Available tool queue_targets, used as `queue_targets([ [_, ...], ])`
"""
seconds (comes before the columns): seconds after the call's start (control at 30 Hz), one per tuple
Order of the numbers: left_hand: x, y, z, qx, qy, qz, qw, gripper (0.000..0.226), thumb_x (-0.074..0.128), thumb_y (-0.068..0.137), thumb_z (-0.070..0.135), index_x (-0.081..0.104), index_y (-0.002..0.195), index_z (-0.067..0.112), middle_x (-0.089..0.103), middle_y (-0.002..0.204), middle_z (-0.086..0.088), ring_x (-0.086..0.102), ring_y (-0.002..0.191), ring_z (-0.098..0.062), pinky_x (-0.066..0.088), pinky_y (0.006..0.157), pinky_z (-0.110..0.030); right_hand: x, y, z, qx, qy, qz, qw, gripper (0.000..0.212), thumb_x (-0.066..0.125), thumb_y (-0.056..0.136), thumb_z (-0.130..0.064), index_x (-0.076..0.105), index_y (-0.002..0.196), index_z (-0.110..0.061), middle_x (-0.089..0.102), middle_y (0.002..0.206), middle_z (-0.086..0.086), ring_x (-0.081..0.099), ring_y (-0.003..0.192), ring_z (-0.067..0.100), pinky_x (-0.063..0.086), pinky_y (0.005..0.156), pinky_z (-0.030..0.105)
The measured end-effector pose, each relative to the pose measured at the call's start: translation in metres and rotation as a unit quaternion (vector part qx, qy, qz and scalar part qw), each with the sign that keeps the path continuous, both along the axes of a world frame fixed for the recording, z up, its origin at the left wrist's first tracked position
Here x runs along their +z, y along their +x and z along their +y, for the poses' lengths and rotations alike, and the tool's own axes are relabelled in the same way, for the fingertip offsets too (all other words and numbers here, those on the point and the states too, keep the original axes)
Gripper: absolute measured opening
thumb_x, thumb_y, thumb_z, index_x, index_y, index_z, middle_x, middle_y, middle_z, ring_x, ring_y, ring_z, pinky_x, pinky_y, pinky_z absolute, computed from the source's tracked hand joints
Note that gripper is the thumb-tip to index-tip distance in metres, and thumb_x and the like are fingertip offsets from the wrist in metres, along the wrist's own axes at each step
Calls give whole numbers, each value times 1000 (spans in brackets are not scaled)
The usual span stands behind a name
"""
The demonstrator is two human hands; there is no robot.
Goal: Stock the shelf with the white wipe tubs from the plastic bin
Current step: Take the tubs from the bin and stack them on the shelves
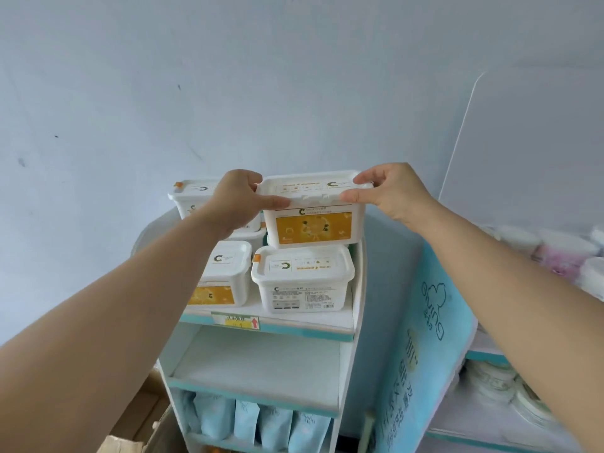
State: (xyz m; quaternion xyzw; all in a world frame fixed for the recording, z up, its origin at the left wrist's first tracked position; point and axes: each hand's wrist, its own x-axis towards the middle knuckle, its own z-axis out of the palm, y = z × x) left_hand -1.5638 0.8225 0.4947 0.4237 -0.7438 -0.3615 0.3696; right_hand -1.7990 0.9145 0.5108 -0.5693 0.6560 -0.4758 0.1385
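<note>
A white wipe tub (313, 220) with an orange label sits on top of another white tub (302, 279) on the top shelf (294, 325). My left hand (242, 197) grips the upper tub's lid at its left end. My right hand (389, 191) pinches the lid at its right end. To the left, two more white tubs stand stacked: an upper one (192, 197) partly behind my left hand and a lower one (222, 276) behind my left forearm. The plastic bin is not in view.
The white and teal shelf unit has a bare middle shelf (258, 367) and light blue pouches (261, 423) on the shelf below. A blue printed side panel (421, 354) stands to the right, with white and pink packs (555, 253) beyond it. Cardboard (130, 443) lies at lower left.
</note>
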Motion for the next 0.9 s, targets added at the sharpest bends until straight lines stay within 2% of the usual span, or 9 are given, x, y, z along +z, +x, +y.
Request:
queue_targets([
  [0.13, -14, -20, -28, 36, -8, -6, 999, 81, 86, 66, 34, 52, 132, 3, 63, 118, -17, 59, 110, -35, 48, 87, -35, -9, -17, -34, -5, 27, 10, 1000, 44, 87, 61, -35, 69, 93, -11, 48, 72, -9, 46, 65, 6, 36, 58, 19],
  [0.27, -23, -35, -39, 54, -17, -20, 998, 75, 83, 71, 27, 50, 133, 0, 58, 117, -25, 61, 78, -24, 42, 50, -12, -20, -29, -58, -5, 55, 29, 998, 44, 86, 62, -35, 67, 93, -11, 52, 77, -8, 49, 68, 6, 39, 59, 20],
  [0.33, -25, -39, -41, 60, -22, -31, 997, 64, 83, 72, 29, 57, 122, -1, 65, 97, -10, 57, 71, -21, 36, 47, -14, -25, -35, -64, -4, 62, 33, 998, 42, 86, 64, -35, 66, 92, -12, 53, 76, -7, 49, 67, 7, 39, 57, 20],
  [0.47, -30, -42, -46, 84, -22, -30, 996, 42, 82, 72, 34, 49, 66, 8, 31, 56, 3, 27, 50, -14, 24, 51, -24, -32, -41, -72, -7, 43, 43, 998, 40, 84, 64, -41, 66, 89, -16, 58, 82, -4, 54, 70, 10, 44, 60, 22],
  [0.53, -32, -43, -47, 92, -34, -28, 995, 35, 80, 74, 33, 67, 95, 8, 51, 66, 3, 47, 59, -12, 35, 59, -21, -35, -42, -76, -6, 37, 45, 998, 40, 84, 64, -42, 64, 88, -18, 64, 91, -1, 61, 81, 14, 53, 69, 29],
  [0.6, -33, -43, -46, 105, -42, -37, 993, 65, 78, 76, 34, 56, 129, 3, 66, 105, -6, 61, 95, -20, 44, 81, -24, -39, -41, -80, -8, 34, 41, 999, 40, 83, 66, -43, 62, 90, -18, 66, 98, 1, 63, 90, 18, 55, 78, 34],
  [0.7, -33, -46, -42, 132, -55, -42, 989, 69, 77, 77, 36, 53, 134, 5, 65, 116, -11, 61, 109, -26, 46, 95, -31, -43, -37, -80, -19, 28, 55, 998, 41, 81, 67, -45, 60, 92, -19, 64, 101, 0, 61, 91, 18, 52, 71, 28],
  [0.8, -38, -48, -40, 140, -56, -36, 988, 64, 75, 80, 38, 54, 134, 10, 67, 101, -7, 63, 93, -23, 47, 82, -29, -47, -32, -77, -32, 23, 58, 998, 41, 80, 68, -44, 59, 93, -18, 63, 102, 0, 60, 91, 18, 50, 68, 26],
  [0.9, -42, -47, -29, 160, -94, -107, 977, 61, 66, 86, 42, 49, 137, 15, 62, 122, -8, 59, 107, -24, 45, 81, -30, -51, -29, -65, -41, 22, 101, 994, 45, 76, 75, -41, 59, 111, -19, 62, 116, 0, 59, 100, 17, 50, 80, 29],
])
